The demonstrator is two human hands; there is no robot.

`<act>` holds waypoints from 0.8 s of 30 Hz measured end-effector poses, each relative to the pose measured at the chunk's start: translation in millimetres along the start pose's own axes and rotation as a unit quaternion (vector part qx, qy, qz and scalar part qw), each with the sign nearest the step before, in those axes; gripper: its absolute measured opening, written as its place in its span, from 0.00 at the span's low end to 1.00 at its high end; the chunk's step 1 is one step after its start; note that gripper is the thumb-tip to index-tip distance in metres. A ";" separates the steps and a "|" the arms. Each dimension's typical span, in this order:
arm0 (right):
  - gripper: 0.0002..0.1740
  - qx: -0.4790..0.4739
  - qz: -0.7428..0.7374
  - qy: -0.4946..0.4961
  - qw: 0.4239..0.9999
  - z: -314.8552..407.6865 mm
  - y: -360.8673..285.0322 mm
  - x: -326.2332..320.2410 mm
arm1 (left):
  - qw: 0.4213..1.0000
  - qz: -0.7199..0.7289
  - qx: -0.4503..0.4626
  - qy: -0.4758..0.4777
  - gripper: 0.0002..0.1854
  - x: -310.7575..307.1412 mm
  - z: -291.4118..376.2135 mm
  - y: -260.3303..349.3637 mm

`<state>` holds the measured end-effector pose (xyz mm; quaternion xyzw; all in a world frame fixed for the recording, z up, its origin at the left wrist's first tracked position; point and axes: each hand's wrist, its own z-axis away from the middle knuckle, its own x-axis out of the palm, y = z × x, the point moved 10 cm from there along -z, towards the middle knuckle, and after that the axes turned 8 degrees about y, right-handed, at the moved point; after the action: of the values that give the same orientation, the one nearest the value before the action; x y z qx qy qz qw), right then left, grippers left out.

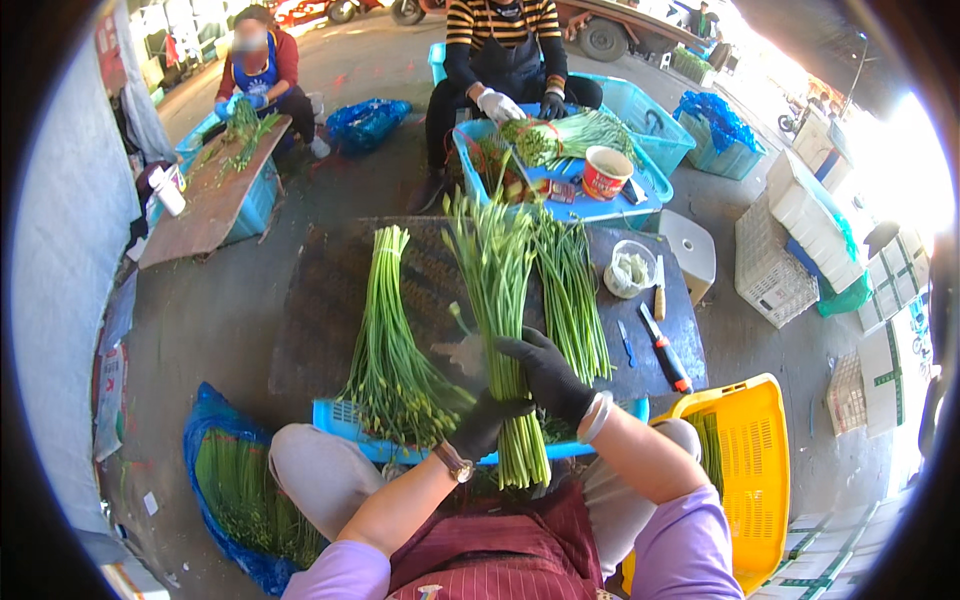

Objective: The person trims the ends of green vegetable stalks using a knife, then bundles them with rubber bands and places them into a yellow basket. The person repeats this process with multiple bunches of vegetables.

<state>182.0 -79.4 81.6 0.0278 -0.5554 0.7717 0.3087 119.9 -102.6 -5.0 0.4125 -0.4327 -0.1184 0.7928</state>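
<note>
My left hand [489,426], in a dark glove, grips the lower part of an upright bundle of flowering chive stems [496,300]. Just above it, my right hand [549,375], gloved too, is closed around the same bundle. The buds point away from me and the cut ends towards me. To the left on the dark board [322,300] lies another chive bunch [382,330], bound near its cut ends, its buds towards me. Loose chive stems [574,300] lie right of the held bundle. Further right are a clear tub [630,268], a wooden-handled knife [660,289], a small blue knife [626,343] and an orange-and-black knife [666,349].
A yellow crate [750,480] stands at my right, a blue bag of chives [247,495] at my left. Two people sit beyond, handling greens. A white stool [690,251], blue crates [652,124] and foam boxes [814,217] stand around.
</note>
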 end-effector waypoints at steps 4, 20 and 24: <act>0.33 -0.271 0.391 0.101 0.874 9.7 -15.4 -46.2 | 0.978 0.144 -0.150 0.034 0.13 -21.0 19.7 -53.5; 0.28 -0.684 0.495 -0.385 0.373 112.8 21.9 98.6 | 0.925 0.168 -0.335 -0.068 0.22 -1.9 125.9 -16.7; 0.18 -0.617 0.523 -0.417 0.415 104.4 35.1 107.8 | 0.907 0.197 -0.364 -0.077 0.25 -0.7 142.6 -1.6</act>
<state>45.8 -129.4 133.5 -0.1481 -0.8496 0.1271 -0.4899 8.0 -181.8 34.0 -0.0082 -0.4920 -0.1409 0.8591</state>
